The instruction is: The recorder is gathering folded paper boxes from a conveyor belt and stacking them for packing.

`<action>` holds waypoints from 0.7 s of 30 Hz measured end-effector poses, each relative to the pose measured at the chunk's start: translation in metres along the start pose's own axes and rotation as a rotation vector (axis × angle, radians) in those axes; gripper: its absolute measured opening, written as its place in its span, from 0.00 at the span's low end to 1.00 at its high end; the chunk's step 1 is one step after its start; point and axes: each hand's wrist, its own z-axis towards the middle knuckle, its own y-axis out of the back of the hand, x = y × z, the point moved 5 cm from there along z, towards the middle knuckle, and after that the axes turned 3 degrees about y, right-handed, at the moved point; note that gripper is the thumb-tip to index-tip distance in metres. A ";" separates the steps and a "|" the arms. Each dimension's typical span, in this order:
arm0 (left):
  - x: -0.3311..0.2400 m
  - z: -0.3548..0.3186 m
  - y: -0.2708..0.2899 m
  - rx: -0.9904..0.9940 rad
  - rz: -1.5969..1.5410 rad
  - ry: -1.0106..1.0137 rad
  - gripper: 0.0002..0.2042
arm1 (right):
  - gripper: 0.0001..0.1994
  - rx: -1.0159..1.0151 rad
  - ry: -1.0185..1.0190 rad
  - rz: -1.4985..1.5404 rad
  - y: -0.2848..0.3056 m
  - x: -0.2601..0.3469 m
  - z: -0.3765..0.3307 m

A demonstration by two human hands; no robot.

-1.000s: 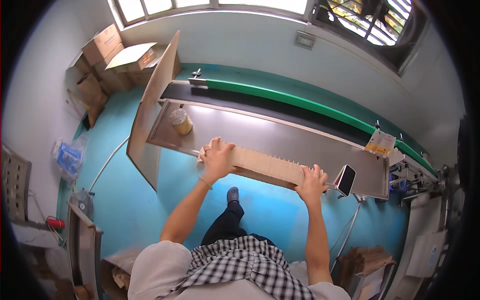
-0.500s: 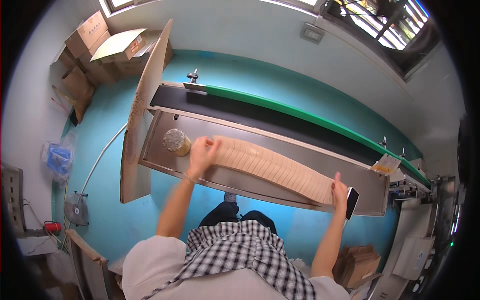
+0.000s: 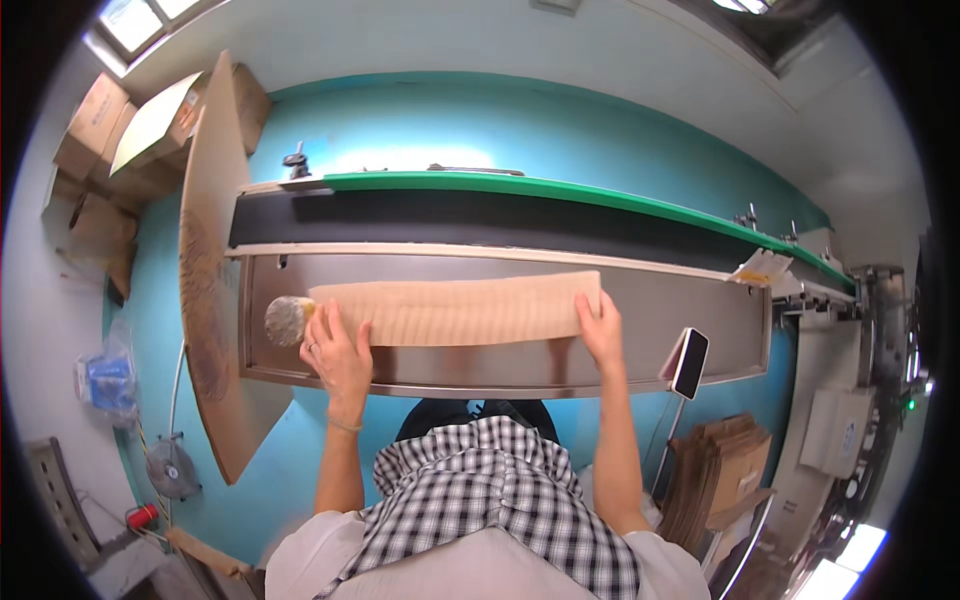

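A long row of thin pale-tan pieces (image 3: 460, 312), packed face to face, lies over the steel tray (image 3: 480, 372); whether it is lifted off the tray I cannot tell. The kind of the pieces is hard to make out. My left hand (image 3: 338, 355) grips the row's left end, thumb at the near side. At the opposite end my right hand (image 3: 602, 332) has its fingers and thumb round the last pieces. Just left of my left hand stands a short cylinder with a mottled grey top (image 3: 287, 321) and a yellowish side.
Behind the tray runs a black conveyor belt (image 3: 480, 228) with a green guide rail (image 3: 560, 192). A cardboard sheet (image 3: 212, 290) stands at the left end. A phone (image 3: 690, 364) on a stand is by the front right edge. Flattened cartons (image 3: 725, 470) lean below it.
The row has become straighter and tighter, its right end drawn leftward. My right hand has moved left from beside the phone onto that end. My left hand has closed on the left end. The view has turned.
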 end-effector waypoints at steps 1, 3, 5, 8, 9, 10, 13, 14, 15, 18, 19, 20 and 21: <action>-0.010 0.003 0.001 -0.059 0.081 -0.071 0.30 | 0.22 -0.012 -0.021 0.073 -0.002 0.001 0.007; -0.048 0.008 -0.005 -0.017 -0.133 -0.139 0.29 | 0.21 -0.053 -0.008 -0.010 0.001 -0.011 0.019; -0.098 0.007 -0.013 0.107 -0.469 -0.229 0.28 | 0.23 -0.100 0.011 -0.167 0.003 -0.010 0.022; -0.197 0.020 -0.011 0.289 -0.669 -0.491 0.30 | 0.22 0.055 -0.131 0.192 0.004 -0.021 0.027; -0.224 0.027 -0.013 0.303 -0.697 -0.571 0.33 | 0.22 0.049 -0.130 0.195 0.007 -0.022 0.029; -0.248 0.035 -0.016 0.317 -0.727 -0.651 0.35 | 0.23 0.075 -0.266 0.360 0.006 -0.031 0.029; -0.295 0.057 -0.049 0.449 -0.695 -0.783 0.40 | 0.21 0.117 -0.427 0.577 0.005 -0.042 0.025; -0.303 0.065 -0.055 0.449 -0.698 -0.790 0.40 | 0.20 0.126 -0.451 0.629 0.006 -0.045 0.026; -0.310 0.067 -0.068 0.652 -0.599 -0.817 0.42 | 0.20 0.122 -0.449 0.631 0.010 -0.047 0.027; -0.310 0.070 -0.093 0.919 -0.569 -0.816 0.41 | 0.14 0.197 -0.147 0.321 0.016 -0.038 0.037; -0.303 0.069 -0.097 0.906 -0.578 -0.802 0.40 | 0.13 0.274 -0.149 0.240 0.019 -0.038 0.043; -0.299 0.068 -0.099 0.894 -0.589 -0.792 0.39 | 0.13 0.347 -0.152 0.156 0.022 -0.040 0.050; -0.300 0.068 -0.090 0.855 -0.615 -0.797 0.37 | 0.14 0.257 -0.098 0.223 0.028 -0.041 0.062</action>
